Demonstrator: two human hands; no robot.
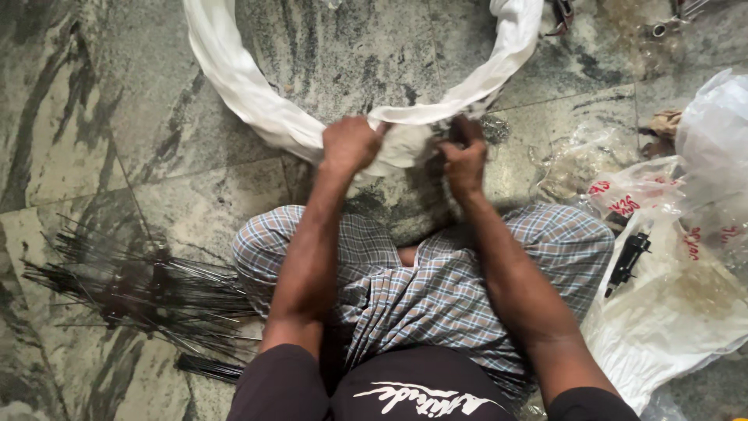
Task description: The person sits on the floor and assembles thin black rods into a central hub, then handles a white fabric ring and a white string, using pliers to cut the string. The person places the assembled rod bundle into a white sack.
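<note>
I sit cross-legged on a stone floor. In front of my knees lies a large ring wrapped in white plastic or cloth (241, 86); its near arc curves toward me. My left hand (349, 145) is closed on the white wrapping at the ring's nearest point. My right hand (464, 160) grips the same spot a little to the right, where the wrapping is torn and a dark rim shows. The far part of the ring runs out of the top of the view.
A pile of thin black metal spokes (148, 288) lies on the floor at my left knee. Clear and white plastic bags (686, 257) are heaped at the right, with a small black part (628, 261) on them. Small metal parts (662, 23) lie at the top right.
</note>
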